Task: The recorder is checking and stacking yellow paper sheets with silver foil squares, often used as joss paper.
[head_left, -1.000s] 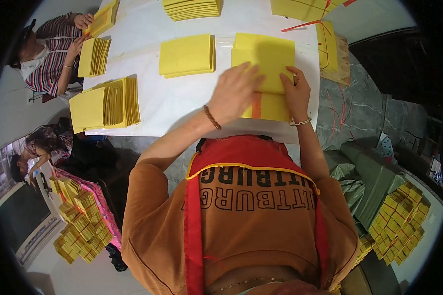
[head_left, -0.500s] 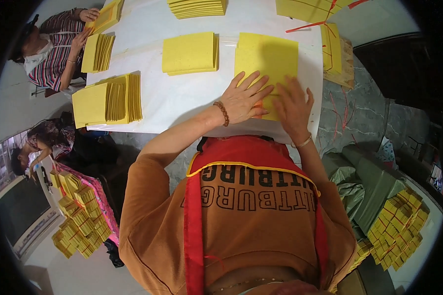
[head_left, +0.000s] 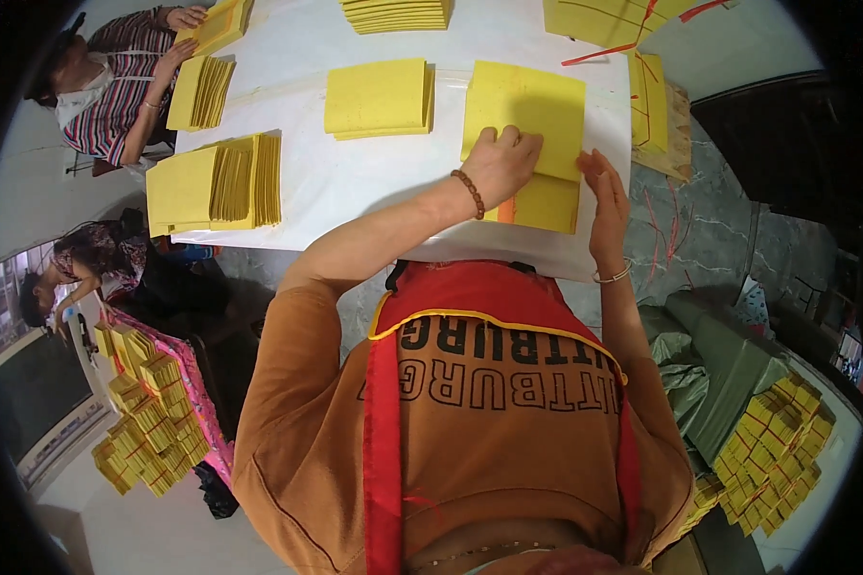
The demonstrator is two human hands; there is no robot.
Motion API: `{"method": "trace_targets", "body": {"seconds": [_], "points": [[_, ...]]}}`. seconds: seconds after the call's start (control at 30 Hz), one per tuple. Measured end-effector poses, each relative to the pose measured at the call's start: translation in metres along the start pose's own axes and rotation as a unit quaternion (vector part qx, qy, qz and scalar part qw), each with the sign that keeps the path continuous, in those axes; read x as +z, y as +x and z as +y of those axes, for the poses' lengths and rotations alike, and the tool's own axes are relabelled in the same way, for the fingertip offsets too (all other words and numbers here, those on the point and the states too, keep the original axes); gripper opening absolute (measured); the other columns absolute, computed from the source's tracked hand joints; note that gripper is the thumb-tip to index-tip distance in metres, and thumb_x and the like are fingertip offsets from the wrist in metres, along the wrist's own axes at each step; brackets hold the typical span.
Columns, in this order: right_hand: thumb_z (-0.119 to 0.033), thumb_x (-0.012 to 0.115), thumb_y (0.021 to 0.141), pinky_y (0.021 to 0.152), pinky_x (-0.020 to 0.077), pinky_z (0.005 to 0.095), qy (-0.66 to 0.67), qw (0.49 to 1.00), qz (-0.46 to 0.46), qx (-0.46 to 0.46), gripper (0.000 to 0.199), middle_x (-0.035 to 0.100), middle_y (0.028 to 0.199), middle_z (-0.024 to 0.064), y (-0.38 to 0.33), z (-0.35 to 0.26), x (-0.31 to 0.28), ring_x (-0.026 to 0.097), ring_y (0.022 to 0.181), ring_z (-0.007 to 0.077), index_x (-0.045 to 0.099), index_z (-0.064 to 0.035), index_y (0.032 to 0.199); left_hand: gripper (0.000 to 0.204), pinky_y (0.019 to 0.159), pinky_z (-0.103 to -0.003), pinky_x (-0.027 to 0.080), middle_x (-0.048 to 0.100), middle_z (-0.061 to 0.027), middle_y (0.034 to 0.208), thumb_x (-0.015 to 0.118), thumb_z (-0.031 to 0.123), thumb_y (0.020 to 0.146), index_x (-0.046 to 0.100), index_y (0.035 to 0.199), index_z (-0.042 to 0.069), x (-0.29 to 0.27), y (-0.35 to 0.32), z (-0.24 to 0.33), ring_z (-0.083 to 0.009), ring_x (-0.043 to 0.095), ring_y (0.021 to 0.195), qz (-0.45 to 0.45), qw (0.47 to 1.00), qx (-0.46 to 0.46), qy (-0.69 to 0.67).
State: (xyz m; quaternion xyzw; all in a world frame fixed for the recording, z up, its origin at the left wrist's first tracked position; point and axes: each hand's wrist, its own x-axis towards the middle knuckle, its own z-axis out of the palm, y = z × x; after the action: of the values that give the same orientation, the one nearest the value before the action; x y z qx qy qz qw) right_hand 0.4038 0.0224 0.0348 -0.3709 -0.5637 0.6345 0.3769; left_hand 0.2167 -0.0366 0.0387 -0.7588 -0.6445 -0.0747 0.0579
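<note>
below us, our left hand (head_left: 501, 163) lies flat, fingers spread, pressing on a stack of yellow paper sheets (head_left: 527, 125) at the near right of the white table (head_left: 355, 182). our right hand (head_left: 606, 187) stands open on its edge, fingers straight, touching the stack's right side without gripping it. a second yellow stack (head_left: 379, 98) sits just left of it, and a fanned pile of yellow sheets (head_left: 216, 182) lies further left. at the far left, another person (head_left: 105, 91) handles yellow paper.
</note>
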Motion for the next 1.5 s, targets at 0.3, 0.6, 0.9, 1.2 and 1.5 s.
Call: {"method": "trace_targets", "body": {"seconds": [0.3,0.6,0.9,1.2,1.5], "points": [[-0.027,0.038,0.098,0.092,0.0391,0.0319,-0.048,0.994,0.093,0.019,0.037,0.059,0.115,0.0103,-0.01,0.012,-0.009,0.054,0.109,0.0187,0.054,-0.0023,0.12,0.055,0.082,-0.037,0.041,0.057,-0.0084,0.119,0.055,0.0,0.065,0.055,0.12,0.009,-0.051,-0.027,-0.081,-0.0259,0.054,0.105,0.257,0.96,-0.045,-0.099],[-0.029,0.039,0.097,0.087,0.0433,0.0304,-0.081,0.993,0.077,0.027,0.037,0.061,0.108,0.009,-0.007,0.023,-0.008,0.056,0.102,0.0162,0.056,-0.0026,0.117,0.058,0.095,-0.042,0.033,0.052,-0.0042,0.125,0.056,0.001,0.072,0.049,0.127,0.019,0.023,-0.089,-0.164,-0.0242,0.046,0.116,0.13,0.98,-0.141,0.049],[-0.021,0.042,0.096,0.089,0.0418,0.0319,-0.097,0.993,0.066,0.014,0.03,0.061,0.107,0.0086,-0.006,0.023,-0.008,0.056,0.1,0.0166,0.058,-0.0011,0.112,0.069,0.106,-0.051,0.021,0.029,-0.0038,0.145,0.058,0.01,0.077,0.031,0.139,0.026,0.035,-0.092,-0.172,-0.0261,0.026,0.133,-0.104,0.984,-0.142,0.009],[-0.014,0.065,0.078,0.099,0.0341,0.0367,-0.368,0.911,-0.088,-0.164,0.027,0.055,0.118,0.0079,0.001,0.02,-0.007,0.044,0.117,0.0264,0.064,-0.0075,0.104,0.077,0.107,-0.054,0.016,0.017,-0.0068,0.149,0.056,0.011,0.074,0.022,0.142,0.026,0.034,-0.093,-0.176,-0.0299,0.018,0.136,-0.137,0.982,-0.134,0.008],[-0.014,0.066,0.078,0.098,0.035,0.0355,-0.326,0.93,-0.08,-0.151,0.026,0.053,0.12,0.0075,-0.001,0.024,-0.007,0.045,0.114,0.0253,0.064,-0.008,0.102,0.071,0.105,-0.05,0.022,0.027,-0.0122,0.144,0.057,0.016,0.073,0.032,0.138,0.024,-0.002,-0.075,-0.151,-0.0325,0.027,0.13,-0.057,0.994,-0.078,-0.05]]}}
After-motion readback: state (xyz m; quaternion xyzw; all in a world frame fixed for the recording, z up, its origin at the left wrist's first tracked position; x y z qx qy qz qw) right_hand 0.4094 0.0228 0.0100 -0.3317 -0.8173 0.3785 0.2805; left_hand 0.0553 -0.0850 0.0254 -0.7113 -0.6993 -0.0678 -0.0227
